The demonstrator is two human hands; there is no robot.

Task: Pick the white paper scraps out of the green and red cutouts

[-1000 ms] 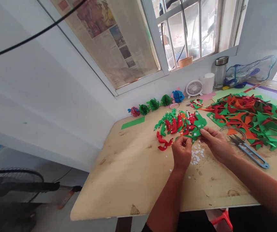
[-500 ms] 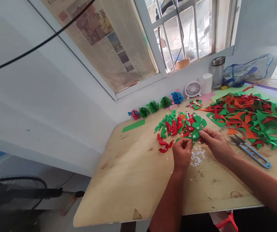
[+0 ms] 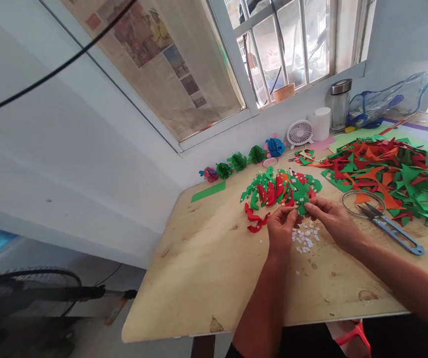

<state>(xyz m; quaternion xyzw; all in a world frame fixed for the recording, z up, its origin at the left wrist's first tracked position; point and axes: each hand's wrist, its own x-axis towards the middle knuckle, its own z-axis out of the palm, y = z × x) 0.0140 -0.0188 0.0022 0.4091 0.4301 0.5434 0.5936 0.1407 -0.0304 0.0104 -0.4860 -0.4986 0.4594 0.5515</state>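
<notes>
A green paper cutout [image 3: 300, 200] with a few small white squares on it is between my hands. My right hand [image 3: 331, 221] pinches its right edge between thumb and fingers. At the lower left edge, my left hand [image 3: 281, 229] has thumb and forefinger pressed together on the paper; anything tiny between those fingertips is too small to make out. Just below lie many loose white paper squares [image 3: 304, 239]. Behind the hands is a heap of red and green cut pieces [image 3: 270, 191] bearing similar squares. Several red pieces [image 3: 253, 218] lie left of my left hand.
Thread snips [image 3: 396, 231] rest across a clear ring [image 3: 346, 201] to the right. Beyond them spreads a big pile of paper scraps [image 3: 388, 171]. Along the wall stand folded green paper figures [image 3: 238, 161], a small white fan [image 3: 299, 133] and a glass bottle [image 3: 339, 107].
My left hand has risen slightly, bringing its fingertips to the green cutout's lower edge. My right hand keeps its pinch. The whole view has shifted a little.
</notes>
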